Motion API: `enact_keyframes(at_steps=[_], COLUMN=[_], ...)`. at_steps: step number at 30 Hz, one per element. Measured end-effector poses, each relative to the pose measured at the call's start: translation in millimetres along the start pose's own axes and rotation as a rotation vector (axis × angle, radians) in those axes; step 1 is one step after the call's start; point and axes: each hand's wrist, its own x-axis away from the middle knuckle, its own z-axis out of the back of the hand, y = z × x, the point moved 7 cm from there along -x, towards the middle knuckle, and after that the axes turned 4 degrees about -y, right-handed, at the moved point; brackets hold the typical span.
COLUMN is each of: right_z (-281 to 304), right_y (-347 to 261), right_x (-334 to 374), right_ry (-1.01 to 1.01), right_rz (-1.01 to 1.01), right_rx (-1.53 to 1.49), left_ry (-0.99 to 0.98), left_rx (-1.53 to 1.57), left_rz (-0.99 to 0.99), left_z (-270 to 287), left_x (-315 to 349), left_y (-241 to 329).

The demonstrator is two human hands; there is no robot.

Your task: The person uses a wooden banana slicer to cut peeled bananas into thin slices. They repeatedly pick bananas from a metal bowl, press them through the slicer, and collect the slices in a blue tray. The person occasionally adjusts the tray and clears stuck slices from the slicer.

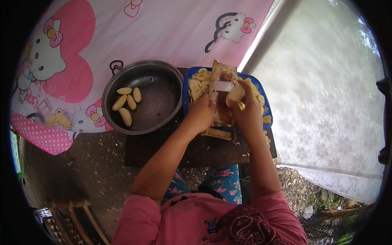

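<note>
A wooden slicer (221,107) with a flat metal blade lies tilted across a blue tray (266,101). My left hand (201,113) is closed around the slicer's left edge, its fingertips partly hidden. In my right hand (248,109) is a peeled banana (235,94), slightly blurred, held over the slicer's right side just below the blade. Pale round banana slices (196,86) heap up in the tray on both sides of the slicer. To the left stands a wide dark metal basin (163,90) with several whole peeled bananas (127,98) in its left half.
Basin and tray rest on a low dark wooden table (163,153) before my knees. A pink cartoon-print cloth (163,32) hangs behind, and a white lace curtain (322,102) hangs at the right. Slatted wooden furniture (75,220) stands at the lower left.
</note>
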Motion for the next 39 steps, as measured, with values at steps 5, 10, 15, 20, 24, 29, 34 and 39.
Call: enact_keyframes(at_steps=[5,10,15,20,24,29,34,39], right_z=[-10,-15,-4,-25,-26,-13,-26,-18], right_y=[18,28,-4,26,23,4,34,29], right_x=[-22,-70,-3,-61,-72,7,-68,-47], right_ry=[0.015,-0.037,-0.062,-0.054,-0.032,-0.064,-0.071,-0.121], right_rz=[-0.079,-0.177,0.042,-0.127,-0.109,0.006,-0.155,-0.17], right_rx=[0.018,0.039,0.197,0.107,0.035,0.152,0.06,0.063], left_ry=[-0.008,0.005,-0.02,-0.029,0.007,0.012,-0.03,-0.019], left_rx=[-0.044,-0.007,0.021,0.033,0.028,0.043,0.034,0.037], left_rz=[0.041,0.064,0.085,0.072,0.077,0.037,0.051,0.042], left_z=[0,1,1,0,1,2,-2,0], left_x=[-4,-1,-6,-5,0,-6,-6,-5], left_y=[-9,-7,-8,-10,-3,-5,-12,-5])
